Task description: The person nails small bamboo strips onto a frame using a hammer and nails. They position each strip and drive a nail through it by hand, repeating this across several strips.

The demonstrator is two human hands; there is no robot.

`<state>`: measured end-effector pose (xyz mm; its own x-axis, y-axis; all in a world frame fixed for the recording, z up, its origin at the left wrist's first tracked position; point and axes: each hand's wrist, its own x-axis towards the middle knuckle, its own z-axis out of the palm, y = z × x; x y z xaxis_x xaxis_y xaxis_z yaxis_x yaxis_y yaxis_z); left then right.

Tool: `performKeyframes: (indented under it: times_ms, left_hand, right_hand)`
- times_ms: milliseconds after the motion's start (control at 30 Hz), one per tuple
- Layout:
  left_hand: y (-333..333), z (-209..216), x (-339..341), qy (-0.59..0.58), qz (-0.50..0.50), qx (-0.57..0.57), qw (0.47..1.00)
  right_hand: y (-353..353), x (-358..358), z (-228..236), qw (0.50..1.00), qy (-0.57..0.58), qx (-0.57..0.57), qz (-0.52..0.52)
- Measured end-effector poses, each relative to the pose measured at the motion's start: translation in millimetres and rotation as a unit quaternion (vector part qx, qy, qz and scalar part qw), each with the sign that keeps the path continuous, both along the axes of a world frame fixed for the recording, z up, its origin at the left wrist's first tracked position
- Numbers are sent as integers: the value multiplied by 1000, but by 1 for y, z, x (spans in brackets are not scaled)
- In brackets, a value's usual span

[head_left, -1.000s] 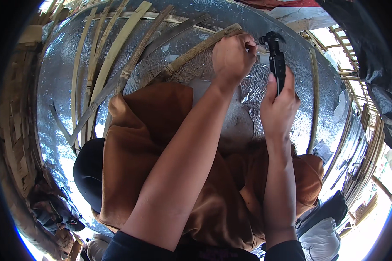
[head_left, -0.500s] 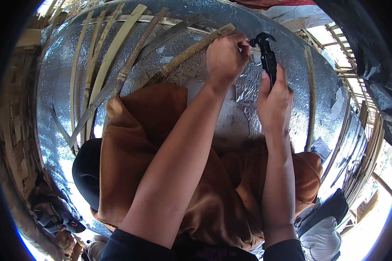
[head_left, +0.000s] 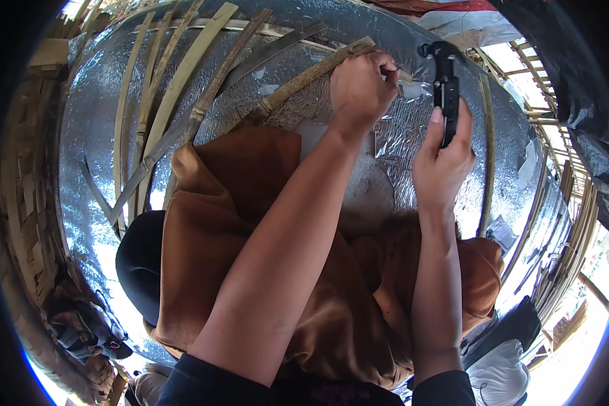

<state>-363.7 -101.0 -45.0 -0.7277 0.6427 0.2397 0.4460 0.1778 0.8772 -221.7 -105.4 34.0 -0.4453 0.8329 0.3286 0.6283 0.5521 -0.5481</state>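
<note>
A black hammer with a clawed head (head_left: pixel 445 74) stands nearly upright in my right hand (head_left: pixel 445 159), whose fingers are wrapped round its handle. The hammer head is apart from my left hand, to its right. My left hand (head_left: pixel 363 88) is closed in a pinch, and what its fingertips hold is too small and hidden to name. Just behind the left hand lies the end of a thick bamboo strip (head_left: pixel 304 78). Past its fingertips shows a short pale strip end (head_left: pixel 404 76), partly covered by the hand.
Several long bamboo strips (head_left: pixel 183 74) lie at the far left on a silver foil sheet (head_left: pixel 413 166). Another strip (head_left: pixel 487 149) lies on the right. Brown cloth (head_left: pixel 203 271) covers my legs. A white bag (head_left: pixel 501 372) is at the lower right, beside bundled poles (head_left: pixel 575 223).
My right hand has moved right with the hammer, widening the gap to my left hand. The left hand keeps its pinch; the whole view has shifted slightly.
</note>
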Motion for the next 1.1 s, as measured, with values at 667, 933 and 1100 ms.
performKeyframes:
  times_ms: [667,933,1100]
  left_hand:
    - [-2,6,0,27,-14,-53,998]
    - [-2,7,1,34,-17,-58,998]
    - [-4,6,1,55,-1,-10,998]
  right_hand:
    - [12,4,-13,991,108,-68,-30]
    - [15,7,-19,992,107,-61,-30]
    - [11,6,-13,998,31,-49,-3]
